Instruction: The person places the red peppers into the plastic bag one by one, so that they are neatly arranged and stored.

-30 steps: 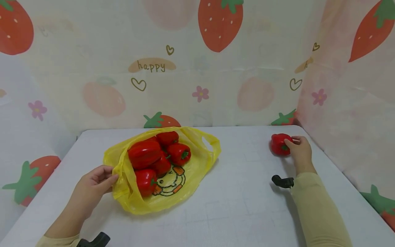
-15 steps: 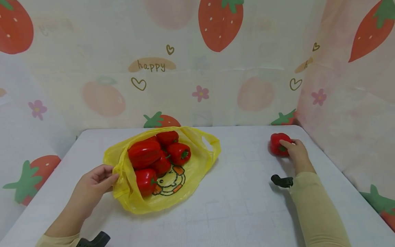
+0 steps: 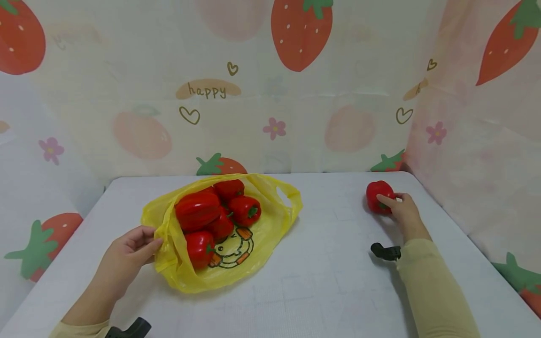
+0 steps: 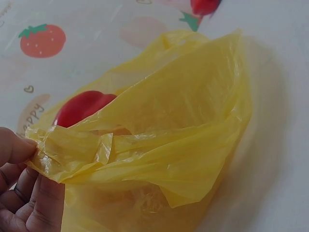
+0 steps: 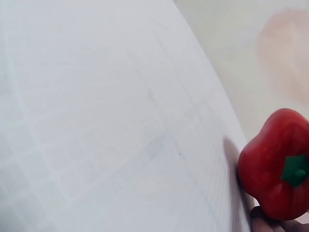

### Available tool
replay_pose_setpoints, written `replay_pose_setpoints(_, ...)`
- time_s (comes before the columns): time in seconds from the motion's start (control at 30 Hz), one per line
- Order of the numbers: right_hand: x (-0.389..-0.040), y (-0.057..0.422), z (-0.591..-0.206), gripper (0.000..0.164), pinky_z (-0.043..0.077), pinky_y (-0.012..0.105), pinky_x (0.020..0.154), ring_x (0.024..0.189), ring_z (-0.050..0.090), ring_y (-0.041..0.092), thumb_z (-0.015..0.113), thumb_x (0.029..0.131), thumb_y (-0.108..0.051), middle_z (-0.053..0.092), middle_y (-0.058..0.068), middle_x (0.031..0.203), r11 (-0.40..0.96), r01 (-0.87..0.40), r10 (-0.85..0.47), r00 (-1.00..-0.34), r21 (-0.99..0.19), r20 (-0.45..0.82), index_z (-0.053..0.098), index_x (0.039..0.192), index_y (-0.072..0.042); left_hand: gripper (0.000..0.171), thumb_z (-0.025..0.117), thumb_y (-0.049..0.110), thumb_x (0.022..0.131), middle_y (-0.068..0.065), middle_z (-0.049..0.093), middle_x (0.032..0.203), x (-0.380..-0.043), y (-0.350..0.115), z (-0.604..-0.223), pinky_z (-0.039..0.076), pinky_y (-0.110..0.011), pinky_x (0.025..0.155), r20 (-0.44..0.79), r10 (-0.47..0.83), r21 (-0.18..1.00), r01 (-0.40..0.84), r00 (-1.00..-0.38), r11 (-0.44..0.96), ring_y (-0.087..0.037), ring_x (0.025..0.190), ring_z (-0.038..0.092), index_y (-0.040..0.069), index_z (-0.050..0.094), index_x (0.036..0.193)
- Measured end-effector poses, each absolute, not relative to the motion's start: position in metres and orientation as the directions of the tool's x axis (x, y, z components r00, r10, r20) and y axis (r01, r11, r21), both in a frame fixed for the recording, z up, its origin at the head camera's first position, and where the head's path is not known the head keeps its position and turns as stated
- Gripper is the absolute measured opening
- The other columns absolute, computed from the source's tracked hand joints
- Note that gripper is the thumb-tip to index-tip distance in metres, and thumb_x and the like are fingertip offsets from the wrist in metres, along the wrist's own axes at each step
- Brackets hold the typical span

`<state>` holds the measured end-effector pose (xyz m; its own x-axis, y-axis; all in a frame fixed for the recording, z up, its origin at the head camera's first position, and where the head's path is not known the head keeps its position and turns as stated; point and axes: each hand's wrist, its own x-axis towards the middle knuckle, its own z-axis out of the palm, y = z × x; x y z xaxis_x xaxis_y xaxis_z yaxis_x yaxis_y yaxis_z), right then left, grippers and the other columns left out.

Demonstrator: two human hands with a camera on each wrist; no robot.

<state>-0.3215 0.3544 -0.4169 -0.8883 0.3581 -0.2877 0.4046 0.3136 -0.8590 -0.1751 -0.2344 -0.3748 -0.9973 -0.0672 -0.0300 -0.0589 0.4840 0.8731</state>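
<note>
My left hand [image 3: 127,253] pinches the left edge of a yellow plastic bag [image 3: 270,253] between thumb and fingers. The bag lies on its side with its mouth spread, a cartoon face printed on it. Several red bell peppers [image 3: 197,211] sit inside; in the left wrist view one pepper [image 4: 84,107] shows past the raised bag edge. At the far right of the table, my right hand [image 3: 407,216] grips a single red bell pepper [image 3: 377,195] from its right side, thumb across the front. Its green stem [image 5: 294,170] faces the right wrist camera.
A white table [image 3: 321,263] carries everything. Behind it and along both sides hangs a curtain [image 3: 296,117] printed with strawberries and flowers. Each wrist wears a black camera mount [image 3: 385,251]. A handle loop [image 3: 291,197] of the bag points right.
My right hand has shifted slightly left with the bell pepper, which has risen a little in the head view. The left hand and the bag have stayed put.
</note>
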Motion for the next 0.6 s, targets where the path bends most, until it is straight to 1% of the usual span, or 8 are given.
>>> replay_pose_setpoints(0.2,-0.3199,0.3537,-0.4193,0.098,0.031,0.047,0.104,0.131,0.019,0.035,0.064,0.076,-0.055,0.016,0.018,0.148,0.308,0.396,0.360,-0.890,-0.865,-0.279,0.011,0.146,-0.010,0.044,0.056,0.036,0.089,-0.010,0.060,0.103,-0.1742,-0.2337,-0.3747,0.053,-0.023,0.073,-0.026,-0.060,0.877,-0.052,-0.998,0.478,-0.008,0.083,0.058,0.003,0.051,0.118)
replay_pose_setpoints(0.37,-0.3200,0.3509,-0.4201,0.097,0.033,0.046,0.104,0.132,0.019,0.035,0.068,0.076,-0.049,0.017,0.017,0.148,0.316,0.352,0.332,-0.911,-0.881,-0.245,0.011,0.147,-0.016,0.045,0.056,0.038,0.089,-0.011,0.060,0.104,-0.1743,-0.2332,-0.3760,0.053,-0.023,0.073,-0.034,-0.063,0.879,-0.060,-0.997,0.473,-0.009,0.084,0.059,0.004,0.051,0.118)
replay_pose_setpoints(0.6,-0.3167,0.3465,-0.4205,0.095,0.034,0.050,0.101,0.132,0.018,0.038,0.069,0.078,-0.042,0.017,0.021,0.147,0.372,0.314,0.281,-0.935,-0.874,-0.216,0.009,0.147,-0.014,0.046,0.057,0.038,0.089,-0.012,0.060,0.105,-0.1740,-0.2321,-0.3759,0.053,-0.024,0.074,-0.053,-0.073,0.878,-0.081,-0.996,0.472,-0.010,0.085,0.059,0.003,0.051,0.118)
